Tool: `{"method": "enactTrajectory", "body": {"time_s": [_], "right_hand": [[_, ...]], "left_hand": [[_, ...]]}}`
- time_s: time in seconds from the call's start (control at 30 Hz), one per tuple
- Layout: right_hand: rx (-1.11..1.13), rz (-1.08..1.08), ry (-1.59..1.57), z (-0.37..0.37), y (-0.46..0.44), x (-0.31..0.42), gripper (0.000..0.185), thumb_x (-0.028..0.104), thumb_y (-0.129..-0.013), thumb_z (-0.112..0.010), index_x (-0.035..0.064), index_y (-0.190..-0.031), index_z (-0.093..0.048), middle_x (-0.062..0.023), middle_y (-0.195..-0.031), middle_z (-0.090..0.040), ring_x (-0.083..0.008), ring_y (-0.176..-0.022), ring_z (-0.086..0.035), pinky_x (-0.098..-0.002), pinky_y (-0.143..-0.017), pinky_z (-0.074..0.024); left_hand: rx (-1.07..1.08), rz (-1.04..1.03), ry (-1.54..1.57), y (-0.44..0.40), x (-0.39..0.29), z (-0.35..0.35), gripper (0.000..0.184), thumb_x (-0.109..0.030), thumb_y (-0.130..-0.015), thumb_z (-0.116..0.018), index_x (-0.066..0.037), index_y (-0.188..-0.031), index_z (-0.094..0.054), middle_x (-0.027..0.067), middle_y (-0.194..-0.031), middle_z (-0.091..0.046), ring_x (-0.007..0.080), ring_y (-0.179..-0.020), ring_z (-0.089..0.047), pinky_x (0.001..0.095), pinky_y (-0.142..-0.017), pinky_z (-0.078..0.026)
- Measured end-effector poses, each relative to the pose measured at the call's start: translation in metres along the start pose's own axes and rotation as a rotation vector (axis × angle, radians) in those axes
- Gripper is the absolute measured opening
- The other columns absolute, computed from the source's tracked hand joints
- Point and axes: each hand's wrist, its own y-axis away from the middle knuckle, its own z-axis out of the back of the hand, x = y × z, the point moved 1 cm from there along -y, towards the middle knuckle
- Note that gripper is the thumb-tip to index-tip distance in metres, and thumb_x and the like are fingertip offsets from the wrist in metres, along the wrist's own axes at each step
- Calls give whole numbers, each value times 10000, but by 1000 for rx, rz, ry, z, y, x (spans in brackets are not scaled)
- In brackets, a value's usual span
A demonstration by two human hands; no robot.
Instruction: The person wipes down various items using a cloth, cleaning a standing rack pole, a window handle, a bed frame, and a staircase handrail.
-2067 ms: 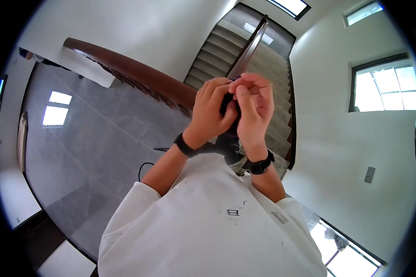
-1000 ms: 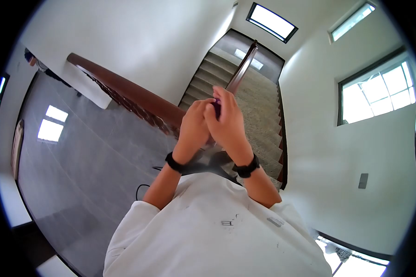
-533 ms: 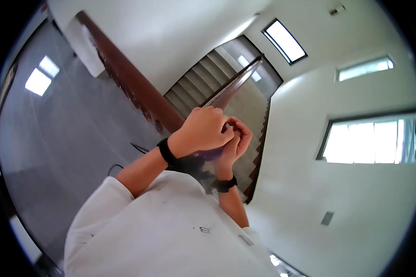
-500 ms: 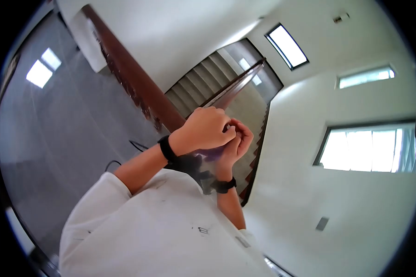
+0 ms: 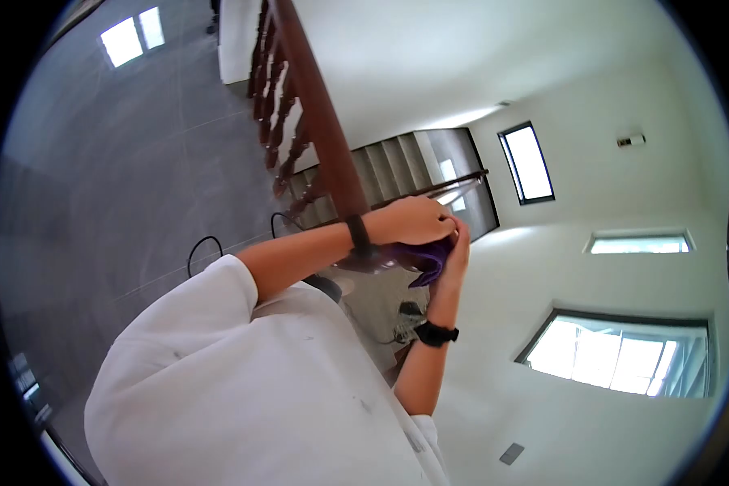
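A purple cloth hangs bunched beneath and between my two hands, its loose corner pointing down. My left hand is closed at the cloth's upper edge, knuckles up, with a black band on the wrist. Curled in from the right, my right hand grips the cloth's other side, and its fingertips meet my left hand. That wrist also wears a black band. Just under my left wrist is a glossy dark-brown wooden surface; my arm partly hides it. Whether the cloth touches this wood I cannot tell.
A brown wooden handrail with turned balusters runs up from my left forearm. Beyond it are grey stairs. Grey tiled floor spreads left, with a black cable loop. White walls with windows stand right.
The view has turned and shifted, so the handrail looks steeper. My hands sit farther right in view, still together, and more of the purple cloth shows.
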Motion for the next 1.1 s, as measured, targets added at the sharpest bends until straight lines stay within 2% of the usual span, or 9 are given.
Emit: {"method": "enactTrajectory", "body": {"time_s": [0.07,0.17,0.37,0.5,0.6,0.63,0.73,0.83,1.1], "right_hand": [[-21,130,248,-13,20,14,433,378,-1013,-392,14,-1212,-515,-100,-1130,-543,-171,-1037,-527,-288,-918,-414],[-61,189,274,-1,18,1,427,353,-1004,-433,7,-1248,-481,-99,-1127,-545,-174,-1036,-527,-284,-918,-411],[-138,118,383,-6,28,7,499,320,-989,-468,9,-1362,-355,-168,-1284,-459,-247,-1187,-462,-345,-1006,-361],[-49,81,453,-3,31,15,489,310,-992,-450,15,-1372,-363,-210,-1366,-389,-310,-1288,-380,-391,-1065,-297],[-21,171,689,7,24,-4,464,275,-990,-456,11,-1364,-378,-185,-1362,-409,-269,-1227,-450,-362,-1031,-345],[-56,167,683,6,27,0,464,275,-990,-456,11,-1364,-378,-185,-1362,-409,-269,-1227,-450,-362,-1031,-345],[-6,6,18,-7,28,-1,422,149,-964,-469,3,-1354,-401,-112,-1277,-513,-153,-1063,-549,-271,-918,-429],[-34,214,89,-8,25,-1,404,108,-951,-445,14,-1343,-422,-110,-1240,-535,-154,-1079,-540,-274,-925,-424],[59,165,29,3,11,-19,452,146,-923,-480,44,-1360,-421,-124,-1289,-517,-208,-1160,-518,-317,-1008,-380]], "left_hand": [[-48,4,-21,6,2,2,332,-289,-872,-449,-30,-916,-652,177,-917,-664,395,-850,-604,444,-760,-475],[-21,28,-54,7,-5,3,320,-279,-871,-449,-24,-900,-641,186,-907,-654,398,-848,-596,450,-762,-476],[-118,-59,-119,17,-8,-2,295,-248,-880,-428,-38,-825,-627,193,-863,-628,380,-838,-591,457,-753,-475],[-217,-113,-374,39,-28,3,208,-188,-862,-486,-55,-936,-628,147,-930,-636,366,-902,-591,444,-781,-473],[-179,-133,-468,40,-33,6,232,-158,-851,-512,-46,-1025,-616,126,-960,-638,351,-928,-593,424,-793,-478],[-151,-155,-466,37,-31,2,232,-158,-851,-512,-46,-1025,-616,126,-960,-638,351,-928,-593,424,-793,-478],[-122,-49,-105,20,-23,6,277,-130,-851,-507,-4,-1081,-598,153,-1001,-646,330,-927,-614,378,-853,-478],[46,75,111,6,-21,14,271,-101,-851,-498,17,-1081,-581,156,-993,-646,291,-906,-622,335,-863,-473],[2,90,115,-12,-6,21,280,-77,-848,-503,3,-1106,-573,142,-1076,-623,223,-981,-595,296,-864,-464]]}}
